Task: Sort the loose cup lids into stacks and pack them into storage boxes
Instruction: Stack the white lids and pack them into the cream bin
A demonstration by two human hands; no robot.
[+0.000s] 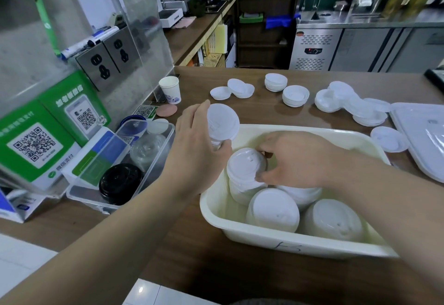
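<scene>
The brown wood-grain desk [264, 112] looks smooth with a soft sheen. The cream rectangular plastic tub [276, 239] is smooth and slightly glossy, and the white round plastic lids [272, 208] stacked inside it are thin and semi-matt. The clear rectangular plastic box [153, 160] is transparent and shiny; the black round plastic lid [120, 182] in it is glossy. The white paper cup [170, 89] is matt. The brushed-metal socket plates [108, 59] are dull grey, and the steel cabinet fronts [360, 50] have a satin finish.

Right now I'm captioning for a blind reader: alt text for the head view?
Both hands set stacks of white lids into a cream bin on a wooden counter. More lids wait behind.
</scene>
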